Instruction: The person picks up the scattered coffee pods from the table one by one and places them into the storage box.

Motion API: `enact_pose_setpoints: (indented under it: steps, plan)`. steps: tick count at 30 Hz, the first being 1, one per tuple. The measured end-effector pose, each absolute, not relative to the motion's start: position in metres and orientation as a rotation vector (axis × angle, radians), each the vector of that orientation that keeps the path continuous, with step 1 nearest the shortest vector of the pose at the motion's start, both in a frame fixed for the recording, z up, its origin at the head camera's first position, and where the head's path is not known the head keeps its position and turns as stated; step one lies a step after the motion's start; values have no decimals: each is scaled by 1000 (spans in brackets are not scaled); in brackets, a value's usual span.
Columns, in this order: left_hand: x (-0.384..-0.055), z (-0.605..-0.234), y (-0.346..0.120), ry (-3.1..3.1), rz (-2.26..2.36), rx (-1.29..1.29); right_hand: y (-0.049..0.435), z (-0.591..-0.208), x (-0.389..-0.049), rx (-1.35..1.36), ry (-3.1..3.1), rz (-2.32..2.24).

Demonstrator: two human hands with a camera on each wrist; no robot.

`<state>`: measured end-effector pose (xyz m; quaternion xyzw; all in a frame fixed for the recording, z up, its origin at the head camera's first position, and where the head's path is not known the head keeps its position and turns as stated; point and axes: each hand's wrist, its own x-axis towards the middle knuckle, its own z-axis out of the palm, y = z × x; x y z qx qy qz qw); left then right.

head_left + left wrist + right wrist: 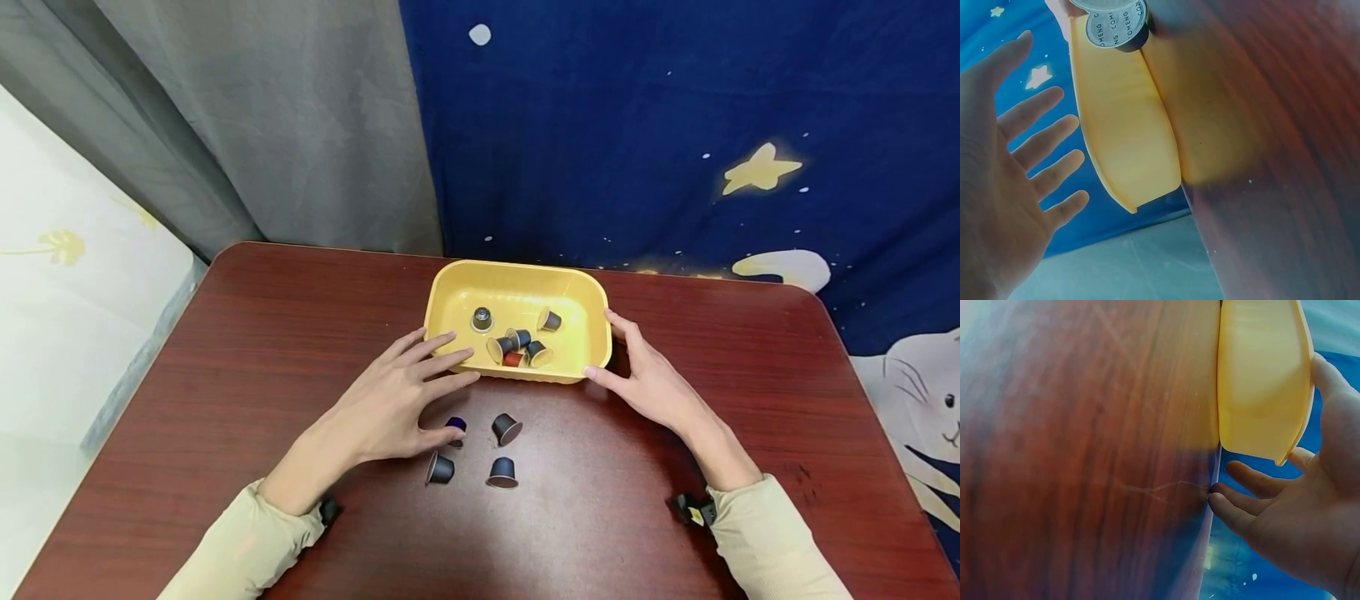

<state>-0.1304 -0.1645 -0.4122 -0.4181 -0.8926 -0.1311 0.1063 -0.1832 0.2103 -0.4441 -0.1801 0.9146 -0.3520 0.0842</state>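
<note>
Glossy yellow tray [517,282]

Head: my left grip [397,392], spread and empty, hovers at the tray's near-left rim, near cup-shaped capsules [502,472]; my right grip [654,377], loosely spread, touches its right end; left wrist: smooth tray wall; right wrist: thumb on rim, wood-grained bench [1085,487].

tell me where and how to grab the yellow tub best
Likely best under the rim at both short ends, left hand from the left, right hand from the right. The yellow tub stands upright, longest side to side, its rim jutting outward; opposed holds should keep it level with loose coffee capsules inside.
</note>
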Motion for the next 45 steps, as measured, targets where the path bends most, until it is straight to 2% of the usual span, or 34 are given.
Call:
enact_pose_setpoints:
  steps: [27, 45]
  plan:
    - [-116, -419, -171, -2595, -407, -1292, 210, -443, -183, -487, 2714, -1044]
    - [-107, -420, -176, -2640, -388, -1208, 211, -442, -183, -494, 2703, -1044]
